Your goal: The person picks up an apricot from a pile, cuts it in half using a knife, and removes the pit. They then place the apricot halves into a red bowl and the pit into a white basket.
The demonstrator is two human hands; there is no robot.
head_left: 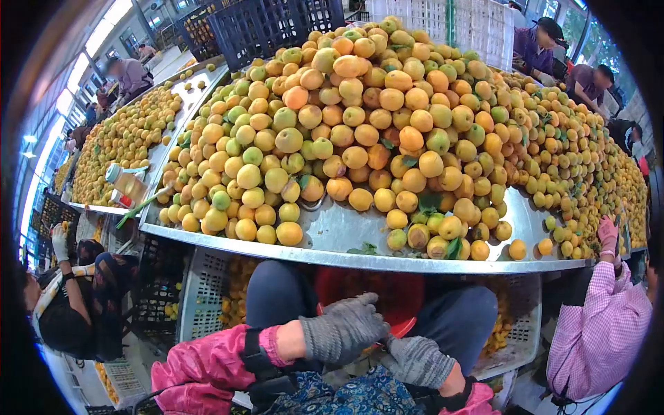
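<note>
Left hand (344, 326) lies below steel table (332, 232) heaped with fruit (360, 104).

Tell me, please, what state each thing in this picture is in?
left hand: gloved, fingers curled
right hand: gloved, beside the left hand, grip hidden
red basin: in the lap, partly under the left hand, contents hidden
fruit: heaped high on the metal table
bottle: capped, lying tilted
dark crate: upright behind the heap
co-worker's hand: pink-gloved, on the table edge
</note>
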